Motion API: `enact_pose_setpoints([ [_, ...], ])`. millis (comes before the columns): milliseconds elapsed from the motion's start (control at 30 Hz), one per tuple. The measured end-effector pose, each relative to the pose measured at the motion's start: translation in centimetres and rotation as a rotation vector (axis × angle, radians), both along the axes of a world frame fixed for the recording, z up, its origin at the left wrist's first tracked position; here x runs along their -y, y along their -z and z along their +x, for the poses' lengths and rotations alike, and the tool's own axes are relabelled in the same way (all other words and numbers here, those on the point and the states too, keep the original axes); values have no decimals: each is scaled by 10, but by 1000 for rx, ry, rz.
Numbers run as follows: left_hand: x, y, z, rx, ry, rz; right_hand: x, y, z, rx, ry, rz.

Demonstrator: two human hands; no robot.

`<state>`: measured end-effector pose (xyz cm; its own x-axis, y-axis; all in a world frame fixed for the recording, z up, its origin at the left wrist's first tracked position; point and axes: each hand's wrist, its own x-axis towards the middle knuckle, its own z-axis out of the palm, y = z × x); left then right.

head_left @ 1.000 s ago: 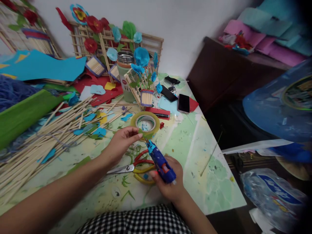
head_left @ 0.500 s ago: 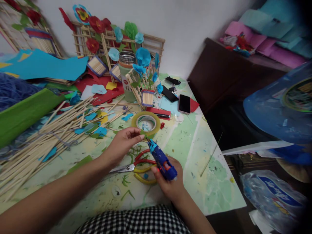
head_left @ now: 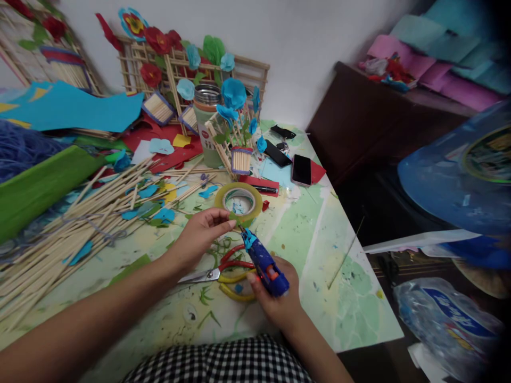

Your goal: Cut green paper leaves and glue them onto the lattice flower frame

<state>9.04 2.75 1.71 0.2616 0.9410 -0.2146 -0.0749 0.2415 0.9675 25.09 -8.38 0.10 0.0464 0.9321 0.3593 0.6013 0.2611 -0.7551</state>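
My left hand (head_left: 202, 231) pinches a small green paper leaf (head_left: 235, 217) between thumb and fingertips. The fingers of my right hand (head_left: 281, 300) are wrapped round a dark blue hot glue gun (head_left: 263, 258), which points up and left. Its nozzle is at or very near the leaf; whether they touch I cannot tell. Below both hands lie scissors (head_left: 213, 274) with red and yellow handles, partly covered by my right hand and the gun. Just beyond the leaf, a roll of clear yellowish tape (head_left: 255, 199) rests flat on the table (head_left: 295, 223).
Thin wooden sticks (head_left: 91, 223) and paper scraps spread over the left side. A green bottle (head_left: 211, 143) stands behind a small stick frame with blue paper flowers (head_left: 233, 94). A phone (head_left: 302, 170) lies near the right edge. A plastic bag (head_left: 447, 319) sits beyond it.
Both hands, the leaf and the glue gun stay almost in place. The whole view has shifted very slightly.
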Motion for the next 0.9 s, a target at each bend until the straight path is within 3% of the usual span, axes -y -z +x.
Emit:
enact_pose_setpoints([
  [233,-1,-2,0,65,-34,-38,1,2,-1,48,3,-31],
  [367,-3,-8,-3,158,-69,-88,-3,2,6,135,100,-61],
  [533,-8,-21,-9,392,-26,-319,-14,-1,33,430,334,-204],
  [667,-6,-31,-12,513,9,-508,-19,0,57,622,338,-292],
  [767,-4,-35,-13,554,32,-568,-19,-4,70,689,278,-248],
  [900,1,-37,-12,571,41,-614,-29,-32,69,556,207,-28],
])
